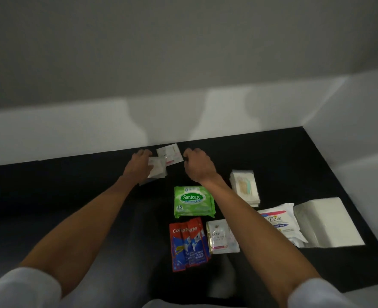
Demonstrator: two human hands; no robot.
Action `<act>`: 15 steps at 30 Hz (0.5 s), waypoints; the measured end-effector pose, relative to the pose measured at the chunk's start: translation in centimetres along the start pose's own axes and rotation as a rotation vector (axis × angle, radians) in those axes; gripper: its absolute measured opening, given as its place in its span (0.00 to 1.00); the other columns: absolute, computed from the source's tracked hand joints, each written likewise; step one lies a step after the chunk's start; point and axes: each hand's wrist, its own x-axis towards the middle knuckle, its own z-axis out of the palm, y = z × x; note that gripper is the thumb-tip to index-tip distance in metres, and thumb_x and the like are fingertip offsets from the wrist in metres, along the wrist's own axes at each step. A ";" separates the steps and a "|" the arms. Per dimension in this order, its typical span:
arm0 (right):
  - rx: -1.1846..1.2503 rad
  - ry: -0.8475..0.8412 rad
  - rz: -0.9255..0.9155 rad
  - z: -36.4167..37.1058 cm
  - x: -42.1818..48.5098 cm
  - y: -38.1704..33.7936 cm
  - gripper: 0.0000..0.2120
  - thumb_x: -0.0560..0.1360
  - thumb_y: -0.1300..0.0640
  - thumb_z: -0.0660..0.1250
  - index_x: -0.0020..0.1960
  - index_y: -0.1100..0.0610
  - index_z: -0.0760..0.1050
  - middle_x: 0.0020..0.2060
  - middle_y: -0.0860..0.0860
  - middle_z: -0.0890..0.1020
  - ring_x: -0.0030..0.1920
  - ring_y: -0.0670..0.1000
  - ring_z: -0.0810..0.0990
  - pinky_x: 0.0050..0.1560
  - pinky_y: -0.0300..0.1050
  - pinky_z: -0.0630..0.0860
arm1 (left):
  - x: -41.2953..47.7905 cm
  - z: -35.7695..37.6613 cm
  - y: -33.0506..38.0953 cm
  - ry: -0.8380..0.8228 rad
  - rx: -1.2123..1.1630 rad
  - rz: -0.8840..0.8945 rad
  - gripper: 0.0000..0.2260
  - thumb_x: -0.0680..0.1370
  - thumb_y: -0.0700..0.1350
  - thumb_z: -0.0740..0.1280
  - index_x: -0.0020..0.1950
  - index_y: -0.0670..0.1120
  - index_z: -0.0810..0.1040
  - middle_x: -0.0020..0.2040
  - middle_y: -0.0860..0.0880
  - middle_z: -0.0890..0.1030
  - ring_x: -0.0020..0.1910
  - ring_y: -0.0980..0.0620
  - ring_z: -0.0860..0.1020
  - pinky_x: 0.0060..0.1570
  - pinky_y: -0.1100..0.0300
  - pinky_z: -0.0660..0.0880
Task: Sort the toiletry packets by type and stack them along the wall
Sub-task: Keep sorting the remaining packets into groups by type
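Observation:
My left hand (140, 164) holds a small bunch of white sachets (158, 171) near the far edge of the black table (72, 196). One white sachet (169, 155) lies flat by the wall, between both hands. My right hand (197, 164) hovers just right of it with fingers curled, and nothing shows in them. Nearer me lie a green Sanicare wipes pack (193, 202), red Colgate sachets (189, 245) and a Dove sachet (221, 237).
A stack of clear packets (245, 187) sits right of my right arm. A white Dove wipes pack (280, 221) and a white tissue pack (328, 222) lie at the right. White walls (72, 127) border the table at the back and right.

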 end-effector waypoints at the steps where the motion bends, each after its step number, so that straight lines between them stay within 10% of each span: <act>1: -0.047 -0.094 -0.022 0.7 1.3 -0.3 0.16 0.82 0.58 0.63 0.68 0.56 0.76 0.63 0.59 0.76 0.62 0.64 0.78 0.61 0.61 0.79 | 0.2 0.1 -0.3 -0.045 0.010 0.003 0.27 0.81 0.41 0.71 0.79 0.45 0.68 0.77 0.42 0.69 0.74 0.38 0.69 0.72 0.41 0.72; 7: -0.257 -0.396 -0.069 4.1 4.8 -0.4 0.34 0.82 0.58 0.62 0.85 0.48 0.56 0.84 0.49 0.56 0.81 0.65 0.59 0.78 0.68 0.61 | 0.1 0.8 -0.9 -0.195 0.030 0.017 0.37 0.80 0.44 0.73 0.85 0.49 0.60 0.82 0.44 0.65 0.78 0.39 0.65 0.75 0.40 0.68; 15: -0.173 -0.145 0.069 5.7 4.8 -0.1 0.20 0.82 0.54 0.69 0.72 0.56 0.72 0.69 0.61 0.67 0.68 0.61 0.72 0.64 0.59 0.79 | -2.4 1.0 0.5 -0.173 0.062 -0.113 0.31 0.77 0.52 0.76 0.77 0.48 0.70 0.71 0.42 0.69 0.72 0.40 0.69 0.69 0.40 0.71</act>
